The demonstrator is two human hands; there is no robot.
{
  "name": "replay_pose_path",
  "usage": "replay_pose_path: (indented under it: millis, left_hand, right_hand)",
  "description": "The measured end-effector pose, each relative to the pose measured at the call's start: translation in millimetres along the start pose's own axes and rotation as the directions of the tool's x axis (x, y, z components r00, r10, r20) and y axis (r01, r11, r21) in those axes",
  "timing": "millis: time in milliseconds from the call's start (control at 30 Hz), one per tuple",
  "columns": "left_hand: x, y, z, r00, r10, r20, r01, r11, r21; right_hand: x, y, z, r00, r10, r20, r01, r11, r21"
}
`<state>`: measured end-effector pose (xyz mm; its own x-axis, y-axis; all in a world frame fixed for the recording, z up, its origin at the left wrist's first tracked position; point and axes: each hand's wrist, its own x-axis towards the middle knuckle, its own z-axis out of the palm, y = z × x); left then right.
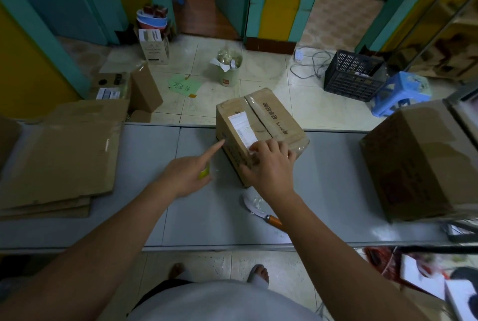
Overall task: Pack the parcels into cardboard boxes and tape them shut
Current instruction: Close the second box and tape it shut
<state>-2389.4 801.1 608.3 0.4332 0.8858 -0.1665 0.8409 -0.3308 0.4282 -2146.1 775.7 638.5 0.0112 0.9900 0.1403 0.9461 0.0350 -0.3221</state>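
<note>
**A:** Where is the parcel box?

**B:** The cardboard box [261,124] stands at the far edge of the bench [336,178], about midway along it, turned corner-on to the person. Clear tape runs across its closed top flaps, and a white label [241,126] is stuck down the side facing the left end.

**A:** And the hands?

**B:** The right hand [269,168] lies over the box's near upper corner, fingers spread and fairly straight, with the fingertips on the near end of the label. The left hand [186,173] has its forefinger [212,148] stretched out, tip touching the box's left side beside the label. Its other fingers are curled in around a small yellow thing [204,173]; I cannot tell what that is.

**A:** Anything else on the bench?

**B:** A knife [258,209] with an orange handle lies near the front edge, partly under the right forearm. A stack of flattened cardboard [59,160] covers the left end, and a larger box [424,160] sits at the right end, well apart from the taped one.
</note>
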Motion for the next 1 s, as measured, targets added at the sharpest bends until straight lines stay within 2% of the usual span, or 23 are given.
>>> replay_pose_path:
  millis: [67, 133, 267, 400, 467, 533, 600, 633, 733, 833, 1000]
  left_hand:
    - [-8, -12, 19, 0.998, -0.028, -0.053, 0.029, 0.999, 0.022]
    - [-13, -22, 37, 0.996, -0.082, -0.045, 0.084, 0.996, 0.029]
    - [-21, -28, 53, 0.987, -0.162, -0.006, 0.162, 0.986, -0.033]
    - [-29, -21, 45, 0.969, -0.225, -0.105, 0.212, 0.97, -0.118]
    - [-26, -7, 36, 0.951, -0.189, -0.243, 0.157, 0.977, -0.146]
    - [-14, 20, 21, 0.909, -0.107, -0.403, 0.037, 0.984, -0.177]
    - [5, 57, 5, 0.862, -0.039, -0.506, -0.084, 0.972, -0.218]
    - [15, 75, 0, 0.858, -0.029, -0.514, -0.123, 0.958, -0.26]
    - [35, 108, 0, 0.914, -0.024, -0.406, -0.135, 0.923, -0.359]
    - [40, 106, 9, 0.948, -0.007, -0.317, -0.103, 0.938, -0.331]
    - [35, 80, 3, 0.963, 0.083, -0.258, -0.153, 0.952, -0.264]
  right_hand:
    - [1, 4, -8, 0.998, -0.035, 0.05, 0.033, 0.999, 0.026]
    - [0, 10, -17, 0.994, -0.077, 0.075, 0.073, 0.996, 0.06]
    - [2, 43, -40, 0.978, -0.202, 0.043, 0.193, 0.968, 0.159]
    - [23, 101, -60, 0.984, -0.176, -0.003, 0.171, 0.95, 0.261]
    - [36, 124, -64, 0.98, -0.19, 0.061, 0.165, 0.944, 0.285]
    - [47, 138, -63, 0.962, -0.222, 0.161, 0.16, 0.931, 0.328]
    - [53, 141, -61, 0.947, -0.228, 0.225, 0.141, 0.927, 0.349]
    - [54, 140, -59, 0.948, -0.223, 0.228, 0.131, 0.924, 0.36]
    - [50, 136, -54, 0.955, -0.213, 0.204, 0.117, 0.909, 0.399]
    - [38, 133, -46, 0.958, -0.212, 0.196, 0.12, 0.91, 0.398]
    - [17, 133, -34, 0.964, -0.233, 0.131, 0.166, 0.906, 0.391]
